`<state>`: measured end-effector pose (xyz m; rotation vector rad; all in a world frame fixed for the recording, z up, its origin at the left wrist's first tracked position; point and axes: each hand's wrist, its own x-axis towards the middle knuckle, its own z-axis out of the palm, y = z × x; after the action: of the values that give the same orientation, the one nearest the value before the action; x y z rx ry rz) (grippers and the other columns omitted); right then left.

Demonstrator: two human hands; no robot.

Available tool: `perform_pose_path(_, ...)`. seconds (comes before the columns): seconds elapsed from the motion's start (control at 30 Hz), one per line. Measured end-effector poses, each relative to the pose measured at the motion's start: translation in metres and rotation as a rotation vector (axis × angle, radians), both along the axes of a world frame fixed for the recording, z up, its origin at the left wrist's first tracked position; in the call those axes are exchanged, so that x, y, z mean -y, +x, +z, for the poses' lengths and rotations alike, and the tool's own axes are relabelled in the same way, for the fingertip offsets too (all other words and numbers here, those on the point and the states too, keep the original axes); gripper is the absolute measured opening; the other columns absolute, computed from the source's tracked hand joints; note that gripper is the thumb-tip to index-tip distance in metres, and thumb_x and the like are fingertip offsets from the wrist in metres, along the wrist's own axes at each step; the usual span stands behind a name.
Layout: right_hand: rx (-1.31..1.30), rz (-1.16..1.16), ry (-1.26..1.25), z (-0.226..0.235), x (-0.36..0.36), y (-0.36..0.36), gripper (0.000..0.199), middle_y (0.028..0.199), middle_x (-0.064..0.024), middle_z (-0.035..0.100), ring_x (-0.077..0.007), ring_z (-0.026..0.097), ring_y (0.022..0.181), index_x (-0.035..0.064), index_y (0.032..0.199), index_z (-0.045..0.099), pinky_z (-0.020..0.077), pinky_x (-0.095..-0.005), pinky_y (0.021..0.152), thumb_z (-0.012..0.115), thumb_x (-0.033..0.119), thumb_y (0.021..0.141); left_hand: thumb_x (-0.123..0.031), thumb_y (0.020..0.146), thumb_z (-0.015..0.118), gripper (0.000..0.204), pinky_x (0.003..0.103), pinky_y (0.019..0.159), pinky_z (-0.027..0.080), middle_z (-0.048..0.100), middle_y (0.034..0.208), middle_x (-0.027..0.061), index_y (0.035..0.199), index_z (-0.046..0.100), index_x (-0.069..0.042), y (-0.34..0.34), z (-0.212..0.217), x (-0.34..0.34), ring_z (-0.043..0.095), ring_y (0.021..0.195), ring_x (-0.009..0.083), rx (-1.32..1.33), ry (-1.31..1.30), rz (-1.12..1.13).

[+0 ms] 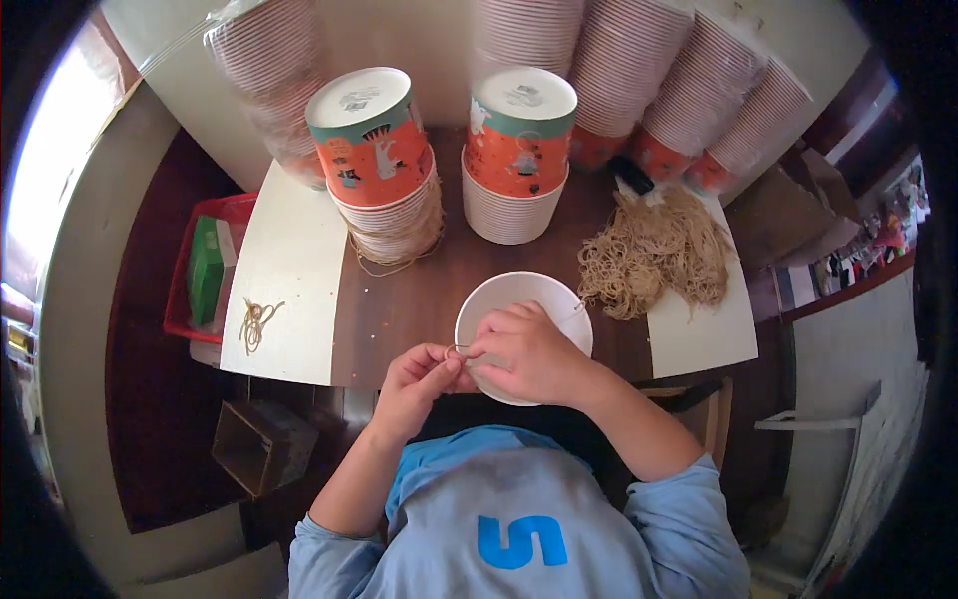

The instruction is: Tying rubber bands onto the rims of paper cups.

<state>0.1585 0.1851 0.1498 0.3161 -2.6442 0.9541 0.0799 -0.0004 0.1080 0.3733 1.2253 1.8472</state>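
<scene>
A white paper bucket [519,287] stands at the table's near edge, its open mouth facing up. At its left rim my left hand [414,384] is closed, thumb and fingertips pinching a short tan cord [461,348]. My right hand [534,349] reaches across the bucket's mouth with bent fingers. Its fingertips meet the left hand's at the cord, and it covers part of the bucket's inside. A bit of cord [579,305] also shows at the right rim. To the right lies a large tangled heap of tan cords [654,255].
Two stacks of upturned orange-and-green paper buckets [374,150] [521,150] stand behind. Tall plastic-wrapped bucket stacks [629,60] line the wall. A few loose cords [257,324] lie at left, beside a red bin [185,265] holding a green box [208,268]. A cardboard box [261,446] sits below.
</scene>
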Motion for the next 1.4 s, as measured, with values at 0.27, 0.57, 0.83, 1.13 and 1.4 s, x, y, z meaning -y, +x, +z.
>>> perform_pose_path(0.27, 0.077, -0.072, -0.003, -0.002, 0.020, 0.012, 0.006, 0.079, -0.0077, 0.057, -0.0267, 0.057, 0.075, 0.0085, 0.077, 0.061, 0.0436, -0.0389, 0.068, 0.064, 0.011, 0.073, -0.002, 0.085, 0.060, 0.005, 0.024, 0.069, 0.050, 0.065, 0.087, 0.0047, 0.090, 0.059, -0.002, 0.002, 0.006, 0.008, 0.064, 0.079, 0.0142, -0.189, -0.073, 0.030)
perform_pose_path(0.57, 0.105, -0.247, -0.413, -0.002, 0.068, 0.048, 0.005, 0.078, -0.0138, 0.056, -0.0314, 0.058, 0.069, 0.0011, 0.082, 0.056, 0.0483, -0.0369, 0.061, 0.058, 0.001, 0.078, -0.001, 0.072, 0.070, 0.015, 0.028, 0.068, 0.050, 0.066, 0.082, 0.0060, 0.084, 0.063, -0.005, 0.025, 0.016, 0.018, 0.063, 0.076, 0.0199, -1.192, -0.346, 0.215)
perform_pose_path(0.83, -0.040, -0.361, -0.064, -0.023, 0.062, 0.045, 0.008, 0.080, -0.0111, 0.055, -0.0293, 0.059, 0.064, 0.0052, 0.080, 0.054, 0.0501, -0.0370, 0.053, 0.060, 0.002, 0.075, -0.001, 0.082, 0.065, 0.008, 0.026, 0.070, 0.053, 0.067, 0.083, 0.0092, 0.086, 0.058, 0.001, 0.041, -0.021, -0.003, 0.065, 0.074, 0.0130, -0.330, -0.157, 0.400)
perform_pose_path(1.13, -0.075, -0.521, 0.045, -0.057, 0.050, 0.037, 0.008, 0.073, -0.0072, 0.054, -0.0281, 0.059, 0.060, 0.0077, 0.076, 0.055, 0.0498, -0.0374, 0.050, 0.061, 0.004, 0.073, 0.001, 0.083, 0.061, 0.008, 0.030, 0.076, 0.053, 0.065, 0.088, 0.0108, 0.089, 0.055, 0.002, 0.045, -0.039, -0.017, 0.065, 0.079, 0.0172, 0.026, -0.008, 0.376)
perform_pose_path(1.4, 0.002, -0.277, -0.443, -0.065, 0.042, 0.027, 0.018, 0.088, -0.0120, 0.064, -0.0273, 0.064, 0.072, 0.0030, 0.096, 0.065, 0.0526, -0.0328, 0.062, 0.060, 0.004, 0.079, 0.003, 0.081, 0.061, 0.009, 0.029, 0.074, 0.052, 0.064, 0.085, 0.0087, 0.088, 0.055, 0.001, 0.040, -0.034, -0.010, 0.063, 0.077, 0.0156, 0.180, -0.025, 0.350)
